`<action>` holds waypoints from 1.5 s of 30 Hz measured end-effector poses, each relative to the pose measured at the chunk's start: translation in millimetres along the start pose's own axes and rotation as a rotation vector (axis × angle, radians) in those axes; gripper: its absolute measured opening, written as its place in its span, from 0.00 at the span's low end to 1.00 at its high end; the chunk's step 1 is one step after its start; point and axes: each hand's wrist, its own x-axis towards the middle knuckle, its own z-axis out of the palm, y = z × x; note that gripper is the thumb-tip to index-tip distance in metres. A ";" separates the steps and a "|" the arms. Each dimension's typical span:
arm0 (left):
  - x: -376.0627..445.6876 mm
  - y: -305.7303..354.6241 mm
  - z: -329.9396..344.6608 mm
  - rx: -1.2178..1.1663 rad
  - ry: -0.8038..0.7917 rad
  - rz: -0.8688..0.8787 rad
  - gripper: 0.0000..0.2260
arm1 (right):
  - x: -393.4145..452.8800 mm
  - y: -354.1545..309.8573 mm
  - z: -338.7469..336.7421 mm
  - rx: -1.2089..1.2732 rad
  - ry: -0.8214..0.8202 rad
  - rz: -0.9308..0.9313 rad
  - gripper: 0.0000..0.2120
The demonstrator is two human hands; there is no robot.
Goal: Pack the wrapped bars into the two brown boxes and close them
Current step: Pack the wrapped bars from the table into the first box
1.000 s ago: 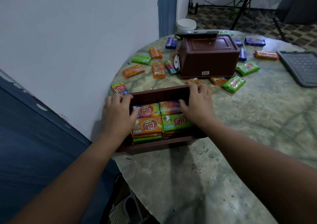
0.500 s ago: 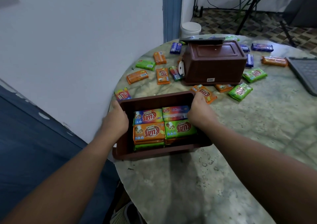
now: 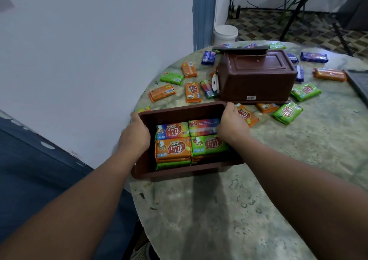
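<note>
Open brown plastic box (image 3: pixel 179 172): packed with wrapped bars (image 3: pixel 172 148); I've dragged it nearer since a second ago.
My hands: left hand (image 3: pixel 135 138) and right hand (image 3: pixel 232 123) grip its sides.
Meaning: ready for lidding.

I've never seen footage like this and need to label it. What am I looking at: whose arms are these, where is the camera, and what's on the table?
There is no machine here: the arms belong to a person wearing a camera on the head, looking forward and down. The left hand and right hand grip the two ends of an open brown box that has wrapped bars stacked inside. Behind it on the round marbled table sits a second brown box, apparently upside down. Loose bars in orange, green and blue wrappers lie scattered around it.
</note>
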 end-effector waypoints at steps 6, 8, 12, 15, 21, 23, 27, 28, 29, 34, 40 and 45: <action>1.5 -0.5 1.5 -0.006 -0.004 -0.032 0.13 | -0.3 -0.3 1.5 -0.031 -0.008 0.016 0.28; 0.9 0.4 0.3 0.004 -0.031 -0.021 0.15 | -1.5 -2.3 -0.2 -0.044 -0.025 0.037 0.31; 15.7 -3.9 -9.3 0.063 -0.079 0.078 0.16 | -1.2 -9.2 -0.7 -0.076 0.111 0.023 0.29; 46.5 -6.3 -17.7 -0.047 -0.034 0.050 0.12 | 6.2 -20.0 4.0 -0.070 0.239 -0.099 0.25; 103.9 -7.5 -25.0 -0.143 -0.207 -0.117 0.04 | 29.3 -66.2 13.3 0.033 0.177 -0.249 0.18; 116.6 -6.1 -23.6 -0.130 -0.260 -0.140 0.03 | 38.2 -80.4 16.4 0.041 0.145 -0.243 0.16; 130.4 0.3 -21.0 -0.182 -0.427 -0.156 0.05 | 56.9 -98.9 21.7 0.019 0.103 -0.258 0.14; 133.2 -0.5 -18.7 -0.169 -0.466 -0.142 0.08 | 61.3 -102.0 22.9 0.027 0.094 -0.259 0.13; 135.2 -1.4 -16.0 -0.155 -0.493 -0.137 0.10 | 65.5 -103.9 24.0 0.035 0.086 -0.256 0.11; 151.8 -11.3 5.6 -0.202 -0.442 -0.246 0.24 | 83.8 -105.1 27.4 0.040 0.058 -0.224 0.10; 162.0 -0.6 8.7 -0.269 -0.522 -0.248 0.27 | 105.6 -107.9 31.4 0.026 0.018 -0.192 0.10; 171.3 6.2 16.2 -0.235 -0.583 -0.255 0.26 | 129.1 -118.6 37.0 -0.039 -0.071 -0.184 0.14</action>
